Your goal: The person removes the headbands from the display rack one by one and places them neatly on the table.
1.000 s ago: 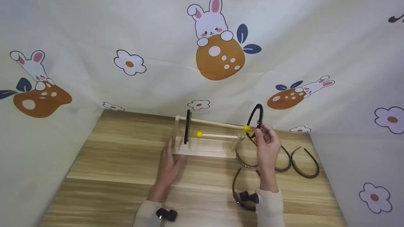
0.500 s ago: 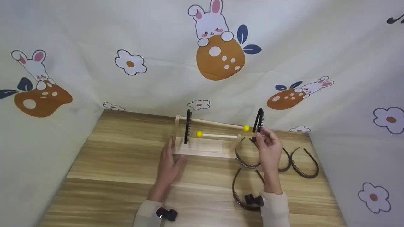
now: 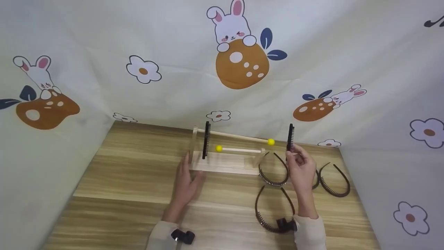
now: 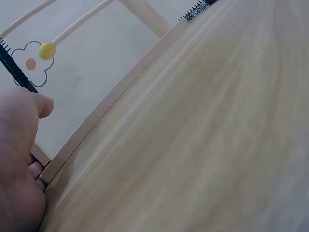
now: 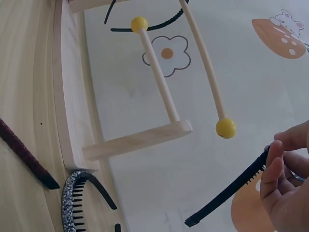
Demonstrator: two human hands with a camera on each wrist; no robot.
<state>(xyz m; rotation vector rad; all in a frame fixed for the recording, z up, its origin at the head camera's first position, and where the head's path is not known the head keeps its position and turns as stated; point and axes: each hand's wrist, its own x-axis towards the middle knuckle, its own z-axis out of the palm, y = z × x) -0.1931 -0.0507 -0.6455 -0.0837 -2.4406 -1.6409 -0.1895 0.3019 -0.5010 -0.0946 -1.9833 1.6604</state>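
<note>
Black headband (image 3: 290, 137) over wooden table (image 3: 121, 180), rabbit-print cloth (image 3: 173, 52) behind.

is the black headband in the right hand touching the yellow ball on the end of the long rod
Apart. The right wrist view shows the black headband, pinched by the right hand, below the yellow ball with pale backdrop between them. The head view shows a gap too.
</note>
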